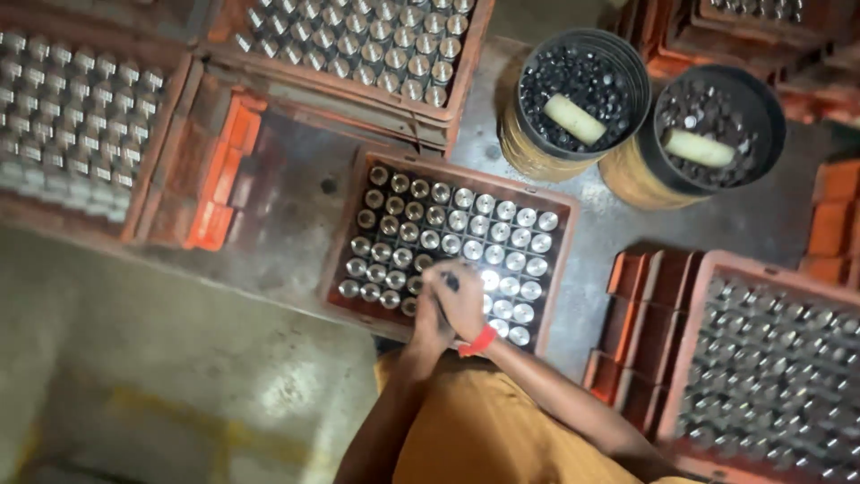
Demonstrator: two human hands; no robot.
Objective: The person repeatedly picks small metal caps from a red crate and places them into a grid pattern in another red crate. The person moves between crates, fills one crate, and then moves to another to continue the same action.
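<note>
Both hands, left hand [432, 318] and right hand [460, 300], close together around one small metal cylinder [451, 281] over the orange crate [557, 278]; likely heavy, rigid, slick, best pinched by its sides.

I see both hands, right hand [461, 300] over left hand [430, 318], on metal cylinders [448, 224] in orange crate [560, 269]; two buckets [573, 99] nearby.

Five orange plastic crates hold shiny round metal cylinders: one in the middle [558, 269], one far centre [468, 67], one far left [170, 125], one near right [694, 358], one far right [699, 27]. Two round black-rimmed buckets [627, 67] [770, 116] of small dark metal parts stand far right, each with one pale cylindrical stick [574, 119] [699, 148].
</note>
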